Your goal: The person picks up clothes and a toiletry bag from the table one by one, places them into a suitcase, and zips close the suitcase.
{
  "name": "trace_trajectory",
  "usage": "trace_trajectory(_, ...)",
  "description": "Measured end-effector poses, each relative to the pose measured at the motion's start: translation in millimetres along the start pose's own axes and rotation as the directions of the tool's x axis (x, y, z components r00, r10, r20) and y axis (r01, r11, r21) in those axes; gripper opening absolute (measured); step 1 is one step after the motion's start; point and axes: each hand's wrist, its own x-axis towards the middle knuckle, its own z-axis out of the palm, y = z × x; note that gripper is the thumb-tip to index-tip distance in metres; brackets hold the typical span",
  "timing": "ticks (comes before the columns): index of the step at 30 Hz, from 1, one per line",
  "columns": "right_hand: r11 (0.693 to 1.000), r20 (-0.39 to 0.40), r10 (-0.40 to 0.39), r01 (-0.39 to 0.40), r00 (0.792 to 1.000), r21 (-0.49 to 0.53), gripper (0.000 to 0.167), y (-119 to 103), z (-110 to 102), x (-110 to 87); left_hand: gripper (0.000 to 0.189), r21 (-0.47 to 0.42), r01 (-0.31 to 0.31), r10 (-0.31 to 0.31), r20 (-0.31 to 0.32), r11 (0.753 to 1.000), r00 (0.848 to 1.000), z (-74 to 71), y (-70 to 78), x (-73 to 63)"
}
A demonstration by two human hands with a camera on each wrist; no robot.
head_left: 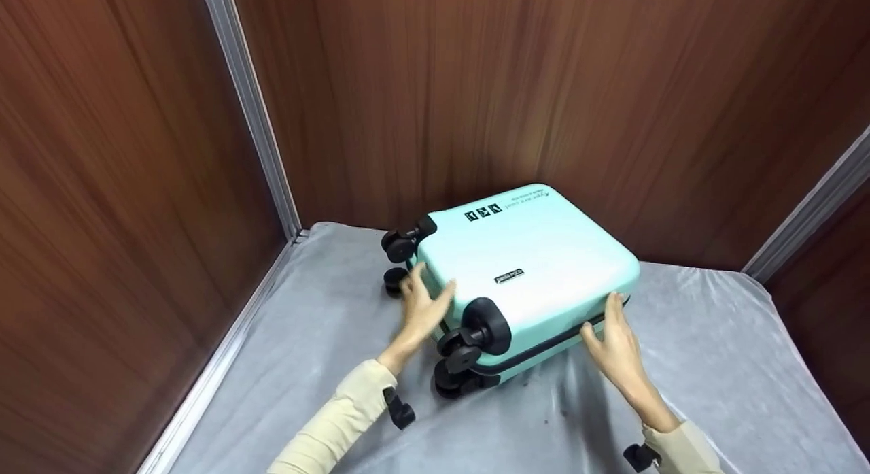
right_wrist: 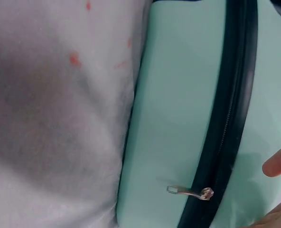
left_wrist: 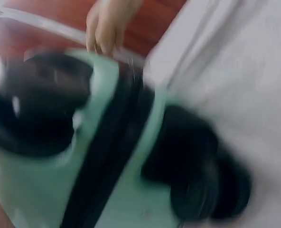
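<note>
A mint-green hard-shell suitcase (head_left: 544,249) lies flat on the grey cloth, its black wheels (head_left: 462,355) toward the left. My left hand (head_left: 423,314) is at the wheel end between the wheels, thumb and fingers spread; the left wrist view of that end is blurred. Along the front side, my right hand (head_left: 617,341) has its fingers up at the top shell's edge and its thumb lower, by the dark zipper band (right_wrist: 226,128). A metal zipper pull (right_wrist: 190,192) hangs from that band in the right wrist view.
Grey cloth (head_left: 326,324) covers the surface under the suitcase. Brown wood-look panels (head_left: 476,86) rise behind and to both sides, joined by metal corner strips (head_left: 251,107). The suitcase's far corner is close to the back panel.
</note>
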Motion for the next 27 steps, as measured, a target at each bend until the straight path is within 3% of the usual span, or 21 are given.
trace_trajectory(3, 1.000, 0.037, 0.006, -0.006, 0.999, 0.018, 0.070, -7.0, 0.6, -4.7, 0.060, 0.110, -0.096, 0.108, -0.107, 0.989, 0.988, -10.0, -9.0, 21.5)
trace_trajectory(5, 1.000, 0.056, 0.006, -0.007, 0.998, 0.030, 0.071, -11.7, 2.3, -7.2, 0.057, 0.145, -0.130, 0.150, -0.140, 0.981, 0.979, -17.0, -16.8, 36.2)
trace_trajectory(9, 0.999, 0.043, -0.026, 0.025, 0.999, 0.026, 0.070, -19.7, 6.8, -12.2, 0.060, 0.139, -0.133, 0.152, -0.133, 0.981, 0.979, -29.7, -31.1, 60.1)
trace_trajectory(12, 0.998, 0.017, -0.061, 0.061, 0.998, 0.000, 0.069, -24.1, 10.1, -16.1, 0.064, 0.085, -0.119, 0.128, -0.101, 0.989, 0.987, -37.5, -36.5, 74.4)
trace_trajectory(17, 0.997, 0.006, -0.071, 0.071, 0.997, 0.006, 0.068, -25.0, 16.6, -19.8, 0.065, 0.012, -0.101, 0.101, -0.070, 0.995, 0.992, -44.3, -40.9, 88.2)
trace_trajectory(22, 0.998, 0.003, -0.061, 0.061, 0.998, 0.012, 0.069, -25.8, 18.5, -19.9, 0.049, -0.027, -0.146, 0.141, -0.140, 0.989, 0.980, -41.5, -44.4, 93.5)
trace_trajectory(27, 0.998, -0.015, -0.064, 0.064, 0.998, -0.014, 0.069, -26.1, 19.5, -18.6, 0.044, -0.102, -0.113, 0.092, -0.193, 0.988, 0.977, -38.4, -43.4, 96.1)
